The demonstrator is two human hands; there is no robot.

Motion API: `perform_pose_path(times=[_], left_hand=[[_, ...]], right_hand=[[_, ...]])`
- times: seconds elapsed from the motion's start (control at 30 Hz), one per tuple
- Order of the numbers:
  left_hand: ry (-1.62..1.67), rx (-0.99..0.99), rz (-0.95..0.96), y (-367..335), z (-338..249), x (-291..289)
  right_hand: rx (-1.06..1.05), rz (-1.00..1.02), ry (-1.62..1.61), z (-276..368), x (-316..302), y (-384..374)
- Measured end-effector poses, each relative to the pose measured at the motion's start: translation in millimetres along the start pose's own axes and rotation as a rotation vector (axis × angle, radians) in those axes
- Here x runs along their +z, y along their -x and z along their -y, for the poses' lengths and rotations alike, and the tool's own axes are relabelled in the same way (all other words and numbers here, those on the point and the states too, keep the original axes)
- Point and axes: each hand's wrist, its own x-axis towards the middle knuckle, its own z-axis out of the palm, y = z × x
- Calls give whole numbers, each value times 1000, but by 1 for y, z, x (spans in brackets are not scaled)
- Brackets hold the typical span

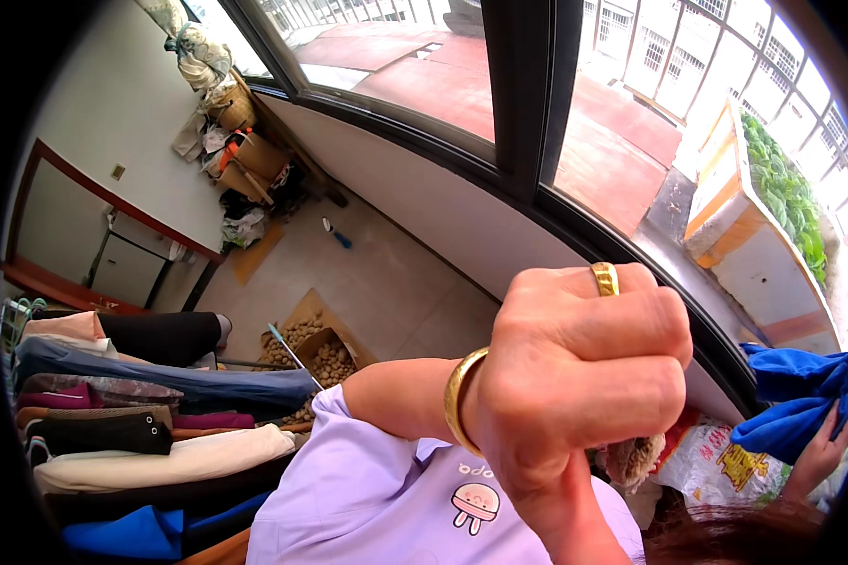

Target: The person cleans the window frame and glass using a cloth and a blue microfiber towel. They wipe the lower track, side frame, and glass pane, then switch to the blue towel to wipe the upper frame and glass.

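Step in hand, as judged: handling the blue cloth (784,426), which lies at the far right of your view, beside a white printed plastic bag (721,461) and below the window frame (523,141). Your right grip (819,459) is at its near edge, fingers extended against the fabric; the thumb side is hidden, so contact is noted, but whether you pinch the cloth or only rest on it cannot be told. Your left grip (584,367) is raised close to the camera, folded tightly into a fist, gold ring (605,279) uppermost; nothing protrudes from it, though its inside is out of sight. It stands well apart from the cloth. To your left, assorted garments (170,457) lie in a row. Assessment: the next move calls for a sure hold by your right grip, and for your left grip to uncurl and cross over if both are needed.
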Motion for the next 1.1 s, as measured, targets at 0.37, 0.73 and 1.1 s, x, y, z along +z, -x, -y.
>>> perform_pose_path(times=[0.37, 0.73, 1.1], left_hand=[[-71, 8, 70, 0, -15, -4], [-109, -221, -2, 17, -31, 2], [-147, -603, 346, 107, 9, -80]], right_hand=[[32, 203, -349, 65, 4, 35], [-99, 236, -515, 108, 22, 44], [-239, 301, -727, 215, 87, 64]])
